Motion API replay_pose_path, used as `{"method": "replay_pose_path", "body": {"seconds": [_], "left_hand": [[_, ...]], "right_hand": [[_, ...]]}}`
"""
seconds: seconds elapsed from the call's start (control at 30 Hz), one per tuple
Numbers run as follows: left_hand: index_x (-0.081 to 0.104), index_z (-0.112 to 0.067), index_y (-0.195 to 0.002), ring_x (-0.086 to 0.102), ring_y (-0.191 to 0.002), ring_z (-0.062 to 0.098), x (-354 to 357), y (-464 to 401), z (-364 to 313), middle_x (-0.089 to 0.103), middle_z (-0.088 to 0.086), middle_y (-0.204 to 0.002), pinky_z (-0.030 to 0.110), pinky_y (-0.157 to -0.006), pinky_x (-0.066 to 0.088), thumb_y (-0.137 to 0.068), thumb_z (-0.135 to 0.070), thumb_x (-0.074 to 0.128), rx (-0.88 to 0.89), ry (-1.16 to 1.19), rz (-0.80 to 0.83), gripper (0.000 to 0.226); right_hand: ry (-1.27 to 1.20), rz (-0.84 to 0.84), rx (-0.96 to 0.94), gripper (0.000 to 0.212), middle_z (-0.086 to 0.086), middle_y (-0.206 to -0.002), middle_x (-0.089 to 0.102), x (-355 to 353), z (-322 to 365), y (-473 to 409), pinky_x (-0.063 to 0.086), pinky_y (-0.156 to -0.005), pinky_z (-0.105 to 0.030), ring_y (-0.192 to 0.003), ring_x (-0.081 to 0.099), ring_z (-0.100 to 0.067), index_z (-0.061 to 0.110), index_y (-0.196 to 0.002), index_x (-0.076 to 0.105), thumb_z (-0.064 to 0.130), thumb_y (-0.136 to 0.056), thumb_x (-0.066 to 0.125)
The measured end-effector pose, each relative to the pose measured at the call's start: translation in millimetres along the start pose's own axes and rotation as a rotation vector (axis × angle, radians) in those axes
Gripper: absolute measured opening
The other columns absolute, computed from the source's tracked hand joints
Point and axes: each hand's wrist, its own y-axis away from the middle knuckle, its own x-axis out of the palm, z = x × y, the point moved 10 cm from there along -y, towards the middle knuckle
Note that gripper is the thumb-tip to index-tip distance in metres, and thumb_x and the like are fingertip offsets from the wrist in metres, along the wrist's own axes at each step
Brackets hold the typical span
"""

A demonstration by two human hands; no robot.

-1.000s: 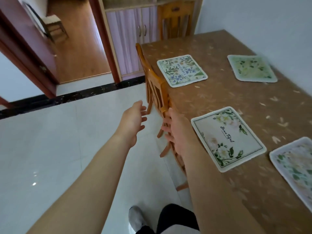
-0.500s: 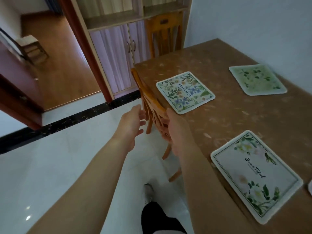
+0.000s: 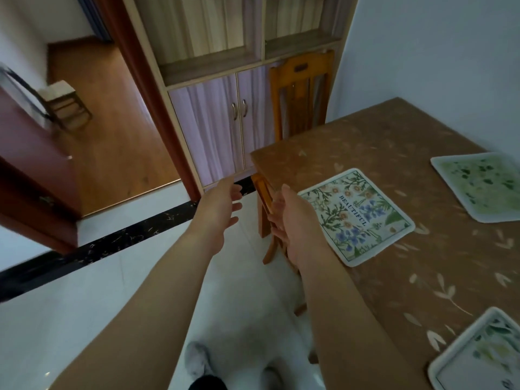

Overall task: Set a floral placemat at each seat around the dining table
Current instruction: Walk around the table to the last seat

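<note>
At centre frame, both hands reach forward empty: the left hand (image 3: 218, 211) hangs spread-fingered over the floor, the right hand (image 3: 289, 218) has its grip loosely open against the wooden chair (image 3: 266, 198) back. Just right of it the "BEAUTIFUL" placemat (image 3: 356, 216) lies flat on the counter (image 3: 394, 277), turned diagonally, its lettering running toward lower right.

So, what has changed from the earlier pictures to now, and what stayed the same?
The person walked forward along the table: the "BEAUTIFUL" placemat is now beside the right hand, and the near placemat has slid to the bottom corner of the view. Nothing was taken hold of or let go. Both hands remain open and empty, the left hand over the floor, and the placemats lie as before, including the green one.
</note>
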Motion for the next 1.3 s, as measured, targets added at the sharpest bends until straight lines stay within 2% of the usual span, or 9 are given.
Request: {"method": "replay_pose_path", "body": {"seconds": [0.2, 0.43, 0.57, 0.8, 0.9, 1.07, 1.17, 1.23, 1.3], "left_hand": [[0.069, -0.017, -0.113, 0.064, -0.105, 0.016, -18.7, -93.6, -39.7, 0.069, 0.001, -0.114, 0.039, -0.095, 0.051, -0.102, -0.037, 0.051, -0.017, 0.012, 0.112, 0.029], [0.070, -0.020, -0.093, 0.064, -0.093, 0.011, -46.0, -192.0, -113.4, 0.071, -0.002, -0.103, 0.033, -0.085, 0.052, -0.099, -0.038, 0.052, 0.004, -0.025, 0.231, 0.026], [0.069, -0.022, -0.094, 0.064, -0.097, 0.013, -43.0, -231.4, -142.1, 0.071, -0.002, -0.104, 0.036, -0.091, 0.052, -0.098, -0.038, 0.051, 0.021, -0.080, 0.305, 0.025], [0.068, -0.024, -0.100, 0.063, -0.108, 0.017, -1.3, -310.3, -173.3, 0.069, -0.001, -0.115, 0.037, -0.100, 0.049, -0.102, -0.044, 0.048, 0.003, -0.162, 0.416, 0.028], [0.070, -0.020, -0.105, 0.064, -0.106, 0.018, 25.0, -351.4, -193.2, 0.069, 0.000, -0.113, 0.036, -0.095, 0.051, -0.102, -0.045, 0.049, 0.016, -0.194, 0.420, 0.033], [0.070, -0.015, -0.119, 0.064, -0.106, 0.018, 72.6, -414.9, -233.6, 0.068, 0.002, -0.116, 0.038, -0.094, 0.049, -0.104, -0.046, 0.047, 0.024, -0.292, 0.424, 0.042], [0.069, -0.015, -0.118, 0.063, -0.110, 0.021, 98.1, -446.6, -266.6, 0.068, 0.004, -0.118, 0.045, -0.105, 0.048, -0.105, -0.045, 0.047, 0.045, -0.307, 0.418, 0.039], [0.070, -0.015, -0.117, 0.064, -0.111, 0.021, 115.1, -465.0, -285.3, 0.069, 0.005, -0.118, 0.046, -0.105, 0.048, -0.105, -0.044, 0.047, 0.049, -0.311, 0.417, 0.038], [0.070, -0.017, -0.115, 0.064, -0.109, 0.019, 134.8, -479.0, -298.2, 0.069, 0.003, -0.116, 0.042, -0.100, 0.049, -0.105, -0.045, 0.046, 0.060, -0.325, 0.448, 0.038]], "right_hand": [[-0.063, -0.076, -0.052, 0.026, 0.007, -0.108, 0.072, 59.0, 36.4, -50.6, 0.056, -0.096, -0.044, -0.099, 0.069, -0.017, 0.034, -0.103, 0.066, 0.054, -0.098, 0.050], [-0.108, -0.168, -0.053, 0.049, -0.001, -0.126, 0.068, 136.5, 77.8, -98.4, 0.052, -0.094, -0.040, -0.105, 0.066, -0.020, 0.022, -0.138, 0.059, 0.054, -0.101, 0.050], [-0.108, -0.263, -0.033, 0.046, -0.004, -0.120, 0.071, 152.1, 91.6, -123.5, 0.054, -0.096, -0.045, -0.104, 0.069, -0.025, 0.023, -0.131, 0.064, 0.055, -0.100, 0.050], [-0.189, -0.366, -0.032, 0.034, -0.009, -0.109, 0.075, 154.1, 130.8, -193.6, 0.056, -0.096, -0.048, -0.100, 0.071, -0.029, 0.028, -0.110, 0.069, 0.055, -0.097, 0.053], [-0.236, -0.370, -0.017, 0.030, -0.022, -0.120, 0.069, 155.7, 149.5, -231.8, 0.054, -0.100, -0.060, -0.110, 0.066, -0.047, 0.027, -0.098, 0.067, 0.052, -0.099, 0.052], [-0.275, -0.393, -0.015, 0.035, -0.010, -0.122, 0.068, 148.1, 192.3, -311.9, 0.053, -0.082, -0.040, -0.101, 0.068, -0.025, 0.026, -0.117, 0.067, 0.052, -0.102, 0.048], [-0.290, -0.408, -0.040, 0.033, -0.015, -0.122, 0.065, 144.4, 229.0, -348.1, 0.056, -0.083, -0.043, -0.102, 0.070, -0.032, 0.021, -0.101, 0.069, 0.047, -0.104, 0.049], [-0.305, -0.431, -0.047, 0.039, -0.018, -0.119, 0.068, 139.3, 247.0, -368.0, 0.056, -0.092, -0.048, -0.103, 0.069, -0.036, 0.016, -0.112, 0.068, 0.048, -0.103, 0.049], [-0.327, -0.442, -0.058, 0.040, -0.014, -0.106, 0.072, 133.0, 258.4, -386.5, 0.057, -0.088, -0.043, -0.095, 0.071, -0.029, 0.020, -0.115, 0.069, 0.051, -0.102, 0.048]]}}
